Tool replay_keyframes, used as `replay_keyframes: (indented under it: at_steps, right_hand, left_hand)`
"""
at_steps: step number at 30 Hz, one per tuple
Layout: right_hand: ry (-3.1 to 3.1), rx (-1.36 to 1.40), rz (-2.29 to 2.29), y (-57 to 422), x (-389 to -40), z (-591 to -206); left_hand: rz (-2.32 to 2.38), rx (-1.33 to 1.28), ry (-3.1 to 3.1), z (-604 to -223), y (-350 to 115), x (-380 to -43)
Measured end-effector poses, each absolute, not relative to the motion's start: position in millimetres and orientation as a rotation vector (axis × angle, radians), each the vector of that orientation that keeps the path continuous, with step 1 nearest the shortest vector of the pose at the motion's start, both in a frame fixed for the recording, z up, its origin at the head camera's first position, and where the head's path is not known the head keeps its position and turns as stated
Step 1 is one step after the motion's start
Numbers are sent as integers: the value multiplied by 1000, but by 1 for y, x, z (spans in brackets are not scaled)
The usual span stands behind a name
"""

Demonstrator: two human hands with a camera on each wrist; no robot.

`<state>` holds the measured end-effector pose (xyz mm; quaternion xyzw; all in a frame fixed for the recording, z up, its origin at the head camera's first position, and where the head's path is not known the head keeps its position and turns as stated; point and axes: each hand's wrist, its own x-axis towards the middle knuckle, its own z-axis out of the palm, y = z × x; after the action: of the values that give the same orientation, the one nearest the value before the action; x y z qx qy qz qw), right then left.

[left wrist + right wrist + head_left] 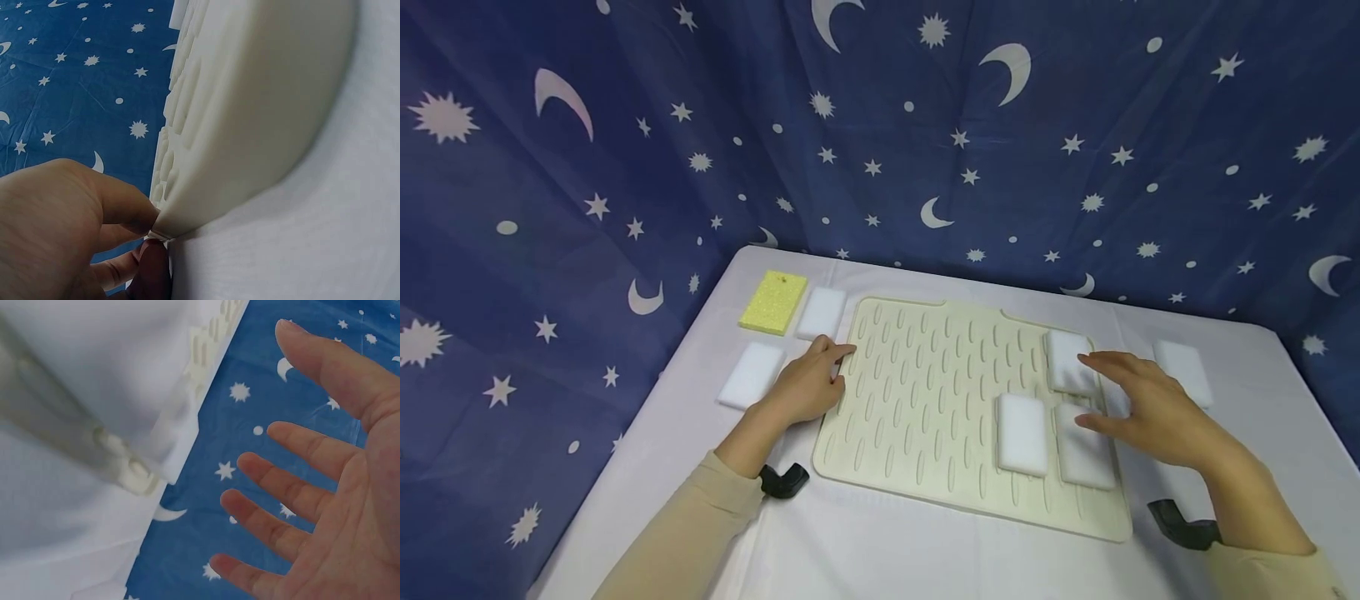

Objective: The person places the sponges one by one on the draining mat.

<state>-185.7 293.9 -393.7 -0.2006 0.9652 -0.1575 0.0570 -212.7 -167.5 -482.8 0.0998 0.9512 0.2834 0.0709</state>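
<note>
A cream drying mat (pixel 917 400) with rows of raised oval ridges lies on the table. My left hand (pixel 808 379) pinches its left edge between thumb and fingers; the left wrist view shows the fingertips (pixel 140 215) at the mat's rim (pixel 206 194). My right hand (pixel 1157 408) hovers over the mat's right edge, fingers spread and holding nothing. Beneath and beside it, three white sponge blocks rest on the mat: one at the upper right (pixel 1067 362), one at the lower right (pixel 1084 454) and one left of that (pixel 1022 435). The right wrist view shows the spread fingers (pixel 275 481).
Left of the mat lie a yellow sponge (pixel 773 302) and two white sponge blocks, one farther back (pixel 822 313) and one nearer (pixel 751 375). Another white block (pixel 1183 372) sits beyond my right hand. A blue curtain (pixel 880 125) with moons and stars hangs behind the white-covered table (pixel 880 542).
</note>
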Motion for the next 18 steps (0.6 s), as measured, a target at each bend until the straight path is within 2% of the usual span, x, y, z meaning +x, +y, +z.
replay_keyframes:
  at_steps: [18]
  right_hand:
    - [2950,-584,-496,328,-202,-399]
  left_hand:
    - [862,277,2851,-482,-167,-210]
